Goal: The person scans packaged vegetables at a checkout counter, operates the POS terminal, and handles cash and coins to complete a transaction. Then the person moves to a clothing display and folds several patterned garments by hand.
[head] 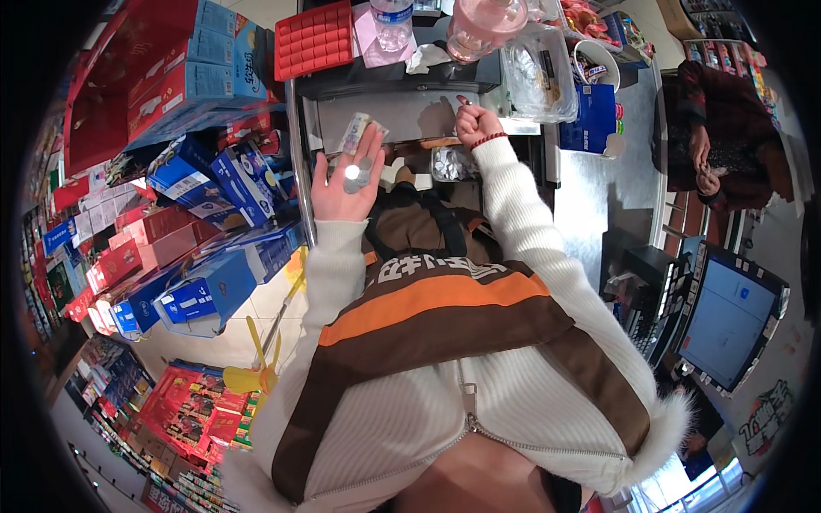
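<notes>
My left hand (pixel 346 186) is palm up with the fingers spread, and several silver-coloured coins (pixel 356 177) lie on it. A folded banknote (pixel 354 133) rests by its fingertips. My right hand (pixel 478 125) is raised to the right over a grey drawer-like recess (pixel 397 115), its fingers curled in and a red bead bracelet (pixel 489 140) at the wrist. Nothing shows in that hand, though its inner side is hidden. Between the hands, nearer my body, a clear container (pixel 453 163) holds silvery pieces.
Beyond the recess stand a red moulded tray (pixel 314 40), a plastic bottle (pixel 392 22), a pink-lidded jar (pixel 478 29) and a clear plastic box (pixel 539 74). Stacked gift boxes (pixel 211 70) crowd the left. At right are a monitor (pixel 728 314) and another person (pixel 725 134) across the metal counter (pixel 580 205).
</notes>
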Available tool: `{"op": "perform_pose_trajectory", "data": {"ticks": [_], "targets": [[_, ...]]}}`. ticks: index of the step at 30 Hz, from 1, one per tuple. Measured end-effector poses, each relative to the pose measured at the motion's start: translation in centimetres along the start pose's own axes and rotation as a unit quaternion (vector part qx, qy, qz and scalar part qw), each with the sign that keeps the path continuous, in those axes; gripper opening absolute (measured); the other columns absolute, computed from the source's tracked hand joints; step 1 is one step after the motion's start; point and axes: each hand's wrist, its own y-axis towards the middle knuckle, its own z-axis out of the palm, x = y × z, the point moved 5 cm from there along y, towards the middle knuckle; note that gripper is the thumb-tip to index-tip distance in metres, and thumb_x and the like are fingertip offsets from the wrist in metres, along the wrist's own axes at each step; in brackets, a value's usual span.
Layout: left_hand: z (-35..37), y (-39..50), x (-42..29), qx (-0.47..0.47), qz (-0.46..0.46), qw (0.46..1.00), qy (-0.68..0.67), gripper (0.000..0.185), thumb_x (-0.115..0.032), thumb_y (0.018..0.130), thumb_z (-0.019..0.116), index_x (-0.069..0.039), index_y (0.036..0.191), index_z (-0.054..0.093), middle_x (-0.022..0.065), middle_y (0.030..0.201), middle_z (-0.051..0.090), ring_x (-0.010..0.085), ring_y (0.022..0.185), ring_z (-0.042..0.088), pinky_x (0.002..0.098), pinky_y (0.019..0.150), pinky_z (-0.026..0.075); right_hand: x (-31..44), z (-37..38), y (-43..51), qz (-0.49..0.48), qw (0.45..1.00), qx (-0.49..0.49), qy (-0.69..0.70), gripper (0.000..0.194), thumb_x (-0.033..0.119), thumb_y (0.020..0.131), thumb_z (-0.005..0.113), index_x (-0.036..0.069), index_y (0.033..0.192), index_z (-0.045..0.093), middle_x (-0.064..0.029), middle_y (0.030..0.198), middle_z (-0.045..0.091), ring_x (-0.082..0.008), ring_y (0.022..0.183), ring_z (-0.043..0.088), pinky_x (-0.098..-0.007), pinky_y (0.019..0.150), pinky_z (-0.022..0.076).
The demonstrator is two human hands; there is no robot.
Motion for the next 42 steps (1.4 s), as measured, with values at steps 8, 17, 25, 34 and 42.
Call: {"op": "perform_pose_trajectory", "data": {"ticks": [8, 17, 25, 34, 42], "targets": [[0.4, 0.1, 1.3, -0.008, 0.014, 1.000, 0.016, 0.067, -0.036, 0.099, 0.044, 0.004, 0.149, 0.023, 0.0239, 0.155, 0.027, 0.0337, 0.146, 0.024, 0.0450, 0.120, 0.020, 0.0, 0.2, 0.8, -0.011, 0.991, 0.108, 0.078, 0.017, 0.010, 0.101, 0.039, 0.000, 0.106, 0.051, 0.0028, 0.056, 0.027, -0.0102, 0.043, 0.022, -0.0260, 0.040, 0.0162], [0.5, 0.4, 2.7, -0.027, 0.008, 0.999, 0.046, 0.068, -0.042, 0.101, 0.042, 0.004, 0.148, 0.025, 0.0236, 0.154, 0.027, 0.0329, 0.145, 0.024, 0.0444, 0.119, 0.022, -2.2, -4.1, -6.1, -0.023, 0.995, -0.092, -0.023, 0.032, 0.009, 0.102, 0.033, -0.002, 0.126, 0.052, 0.0035, 0.061, 0.029, -0.0092, 0.047, 0.024, -0.0247, 0.042, 0.0203], [1.1, -0.6, 4.0, 0.018, -0.040, 0.999, -0.004, 0.081, -0.049, 0.096, 0.046, 0.005, 0.150, 0.018, 0.0242, 0.157, 0.019, 0.0347, 0.148, 0.015, 0.0494, 0.120, 0.013, -10.9, 1.0, -15.3, -0.042, 0.944, 0.023, -0.327, 0.021, 0.017, 0.104, 0.043, 0.002, 0.115, 0.052, 0.0006, 0.074, 0.043, -0.0051, 0.051, 0.027, -0.0201, 0.044, 0.0217], [0.4, -1.3, 6.9, 0.002, -0.099, 0.995, 0.001, 0.086, -0.059, 0.096, 0.038, 0.004, 0.151, 0.016, 0.0234, 0.157, 0.020, 0.0342, 0.148, 0.015, 0.0477, 0.120, 0.015, -17.0, 7.8, -18.1, -0.229, 0.486, 0.055, -0.841, 0.017, 0.019, 0.093, 0.063, 0.002, 0.089, 0.061, -0.0053, 0.070, 0.063, -0.0095, 0.058, 0.057, -0.0261, 0.055, 0.0447], [-1.3, -1.4, 7.0, -0.008, -0.064, 0.989, 0.130, 0.083, -0.058, 0.099, 0.030, 0.006, 0.149, 0.018, 0.0226, 0.154, 0.028, 0.0311, 0.145, 0.025, 0.0414, 0.119, 0.021, -18.6, 6.7, -17.5, -0.290, 0.328, 0.078, -0.895, 0.024, 0.010, 0.093, 0.059, 0.006, 0.115, 0.049, -0.0158, 0.081, 0.067, -0.0336, 0.071, 0.068, -0.0375, 0.060, 0.0510]]}}
